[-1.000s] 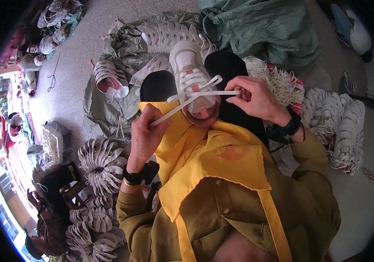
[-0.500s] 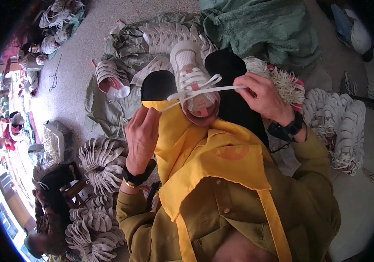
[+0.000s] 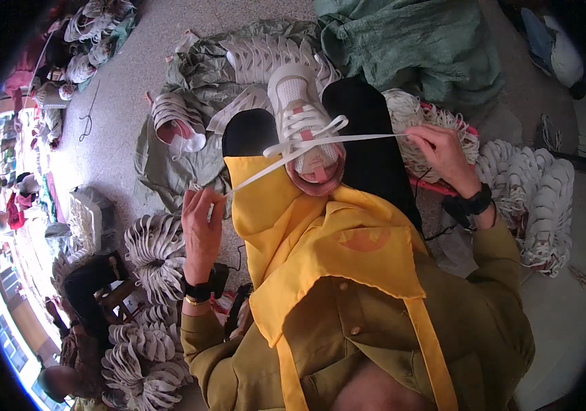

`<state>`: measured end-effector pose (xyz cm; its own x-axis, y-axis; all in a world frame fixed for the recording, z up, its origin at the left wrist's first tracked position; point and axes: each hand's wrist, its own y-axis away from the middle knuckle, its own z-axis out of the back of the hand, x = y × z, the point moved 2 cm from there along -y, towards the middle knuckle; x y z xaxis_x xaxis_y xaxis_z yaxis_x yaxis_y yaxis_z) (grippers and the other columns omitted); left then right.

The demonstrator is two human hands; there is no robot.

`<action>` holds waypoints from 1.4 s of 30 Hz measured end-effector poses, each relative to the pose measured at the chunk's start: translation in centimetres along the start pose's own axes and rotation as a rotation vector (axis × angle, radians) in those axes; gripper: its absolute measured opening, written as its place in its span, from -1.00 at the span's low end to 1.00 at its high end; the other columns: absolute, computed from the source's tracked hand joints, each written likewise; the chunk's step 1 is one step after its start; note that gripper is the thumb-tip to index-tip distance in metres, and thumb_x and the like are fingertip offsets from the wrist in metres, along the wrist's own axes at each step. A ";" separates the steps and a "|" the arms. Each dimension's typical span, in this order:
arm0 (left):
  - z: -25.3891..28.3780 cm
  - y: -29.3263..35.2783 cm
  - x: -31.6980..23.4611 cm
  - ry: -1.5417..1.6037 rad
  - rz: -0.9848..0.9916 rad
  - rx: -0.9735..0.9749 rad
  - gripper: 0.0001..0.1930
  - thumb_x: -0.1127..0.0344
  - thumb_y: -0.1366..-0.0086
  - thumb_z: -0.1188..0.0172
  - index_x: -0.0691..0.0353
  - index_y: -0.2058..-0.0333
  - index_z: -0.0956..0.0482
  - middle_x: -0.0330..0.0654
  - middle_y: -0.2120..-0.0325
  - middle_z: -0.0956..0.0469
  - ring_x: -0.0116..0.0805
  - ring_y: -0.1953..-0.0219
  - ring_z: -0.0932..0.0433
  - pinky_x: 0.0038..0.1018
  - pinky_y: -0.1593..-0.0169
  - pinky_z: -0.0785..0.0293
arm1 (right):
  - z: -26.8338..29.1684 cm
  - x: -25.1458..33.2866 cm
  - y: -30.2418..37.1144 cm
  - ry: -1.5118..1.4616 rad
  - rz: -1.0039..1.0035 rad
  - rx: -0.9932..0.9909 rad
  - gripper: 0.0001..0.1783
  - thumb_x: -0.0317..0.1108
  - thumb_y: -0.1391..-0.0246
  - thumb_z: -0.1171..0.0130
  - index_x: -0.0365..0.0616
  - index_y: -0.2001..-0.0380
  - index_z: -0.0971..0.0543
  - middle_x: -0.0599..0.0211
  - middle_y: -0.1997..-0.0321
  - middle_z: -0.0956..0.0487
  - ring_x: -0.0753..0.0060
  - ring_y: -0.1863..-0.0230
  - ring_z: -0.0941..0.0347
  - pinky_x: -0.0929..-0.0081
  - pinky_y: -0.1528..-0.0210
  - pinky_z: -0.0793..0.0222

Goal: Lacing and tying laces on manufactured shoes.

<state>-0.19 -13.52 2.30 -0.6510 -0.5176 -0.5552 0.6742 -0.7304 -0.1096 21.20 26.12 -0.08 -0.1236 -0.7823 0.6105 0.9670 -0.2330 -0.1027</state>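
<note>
A white and pink sneaker point(image 3: 294, 89) rests between my knees, its toe pointing away from me and its pink-lined opening toward me. White lace point(image 3: 368, 138) runs through its eyelets, with a loop standing up on the right. My left hand point(image 3: 202, 229) pinches one lace end, low and to the left of the shoe. Out to the right, my right hand point(image 3: 447, 156) grips the other end between thumb and fingers. Both ends are stretched taut and cross over the tongue. A yellow apron point(image 3: 272, 240) covers my lap just below the shoe.
White and pink shoe pieces point(image 3: 178, 123) lie on a grey-green sheet point(image 3: 152, 161) ahead. Stacked uppers point(image 3: 156, 253) stand left, more uppers point(image 3: 546, 198) right. A bundle of laces point(image 3: 409, 113) sits beside my right knee. Green sacking point(image 3: 409, 48) is heaped behind. Another person point(image 3: 77, 342) sits far left.
My hands have moved apart, the left one down and leftward, the right one to the right. The lace ends between them are drawn out longer; the shoe stays in place.
</note>
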 end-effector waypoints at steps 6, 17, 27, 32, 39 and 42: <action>0.3 1.9 2.7 0.054 0.128 0.071 -0.91 0.58 -0.20 -0.18 0.33 0.40 -0.44 -0.06 0.49 -0.46 -0.10 0.42 -0.41 -0.30 0.31 -0.35 | -0.1 -1.1 0.2 -0.046 -0.108 0.069 -0.81 -0.47 -0.22 -0.13 -0.32 0.18 -0.64 0.16 0.42 -0.66 0.26 0.40 -0.62 0.41 0.31 -0.48; 2.1 2.8 3.6 0.090 0.165 0.113 -0.89 0.62 -0.19 -0.20 0.35 0.38 -0.44 -0.07 0.53 -0.42 -0.25 0.55 -0.41 -0.40 0.43 -0.32 | -0.4 -2.6 0.7 -0.157 -0.278 0.296 -0.81 -0.41 -0.27 -0.11 -0.33 0.36 -0.59 0.31 0.51 -0.62 0.55 0.48 -0.54 0.55 0.41 -0.43; 5.1 -4.4 -8.3 0.417 0.044 -0.110 -0.89 0.67 -0.17 -0.18 0.37 0.33 -0.52 -0.11 0.46 -0.49 -0.34 0.41 -0.56 -0.48 0.30 -0.46 | -4.1 6.2 -1.8 -1.002 -0.263 0.591 -0.75 -0.38 -0.40 0.02 -0.36 0.07 -0.52 0.20 0.19 -0.66 0.49 0.24 -0.62 0.57 0.15 -0.55; 5.4 -6.1 -13.7 0.399 -0.308 -0.171 -0.82 0.73 -0.15 -0.16 0.40 0.28 -0.54 -0.13 0.36 -0.53 -0.43 0.27 -0.58 -0.56 0.20 -0.51 | -6.6 10.2 -3.5 -1.006 -0.045 0.660 -0.61 -0.37 -0.40 0.01 -0.34 -0.20 -0.43 0.11 -0.17 -0.51 0.42 -0.04 -0.56 0.51 -0.07 -0.49; -1.1 -4.3 -7.5 0.936 0.221 0.001 -0.84 0.76 -0.23 -0.06 0.39 0.29 -0.49 -0.22 0.31 -0.53 -0.51 0.24 -0.60 -0.58 0.18 -0.56 | -5.6 8.0 -5.9 -1.100 0.015 0.045 -0.71 -0.40 -0.39 0.01 -0.32 -0.06 -0.50 0.11 -0.50 -0.15 0.25 -0.39 -0.30 0.37 -0.31 -0.33; -3.8 -4.3 -5.0 0.912 0.250 0.036 -0.87 0.71 -0.25 -0.13 0.37 0.29 -0.47 -0.23 0.35 -0.59 -0.54 0.26 -0.61 -0.58 0.14 -0.53 | -5.8 6.8 -5.7 -1.124 -0.030 0.017 -0.85 -0.49 -0.34 -0.06 -0.29 0.12 -0.56 0.14 -0.39 -0.32 0.29 -0.30 -0.38 0.35 -0.28 -0.37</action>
<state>1.53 -6.13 2.41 0.0451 -0.1237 -0.9913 0.7361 -0.6668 0.1167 13.56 18.75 0.14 0.1157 0.1904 0.9749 0.9710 -0.2283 -0.0706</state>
